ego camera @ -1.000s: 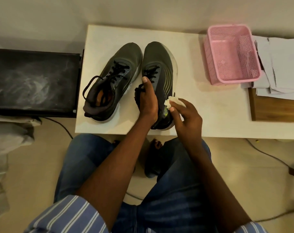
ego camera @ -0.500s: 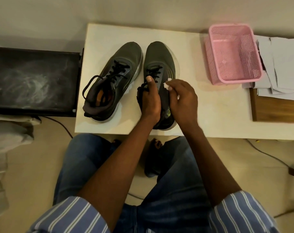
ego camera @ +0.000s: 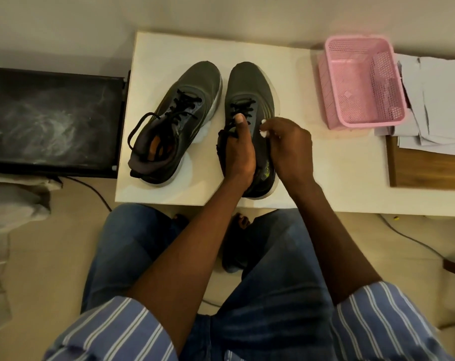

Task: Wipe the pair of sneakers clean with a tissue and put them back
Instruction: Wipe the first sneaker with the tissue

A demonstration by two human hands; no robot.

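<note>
While the left sneaker (ego camera: 175,121) sits untouched on the white table (ego camera: 304,162), toe pointing away, the left hand (ego camera: 238,149) grips the right sneaker (ego camera: 250,100) just beside it at the collar, thumb up along the laces. Fingers of the right hand (ego camera: 290,149) curl around a crumpled tissue (ego camera: 263,131), pressing it to that sneaker's outer side. Farther right stands a pink basket (ego camera: 362,82).

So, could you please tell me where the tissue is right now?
In the head view the tissue is bunched in the right hand, against the right-hand sneaker beside its laces, which the left hand steadies.
</note>
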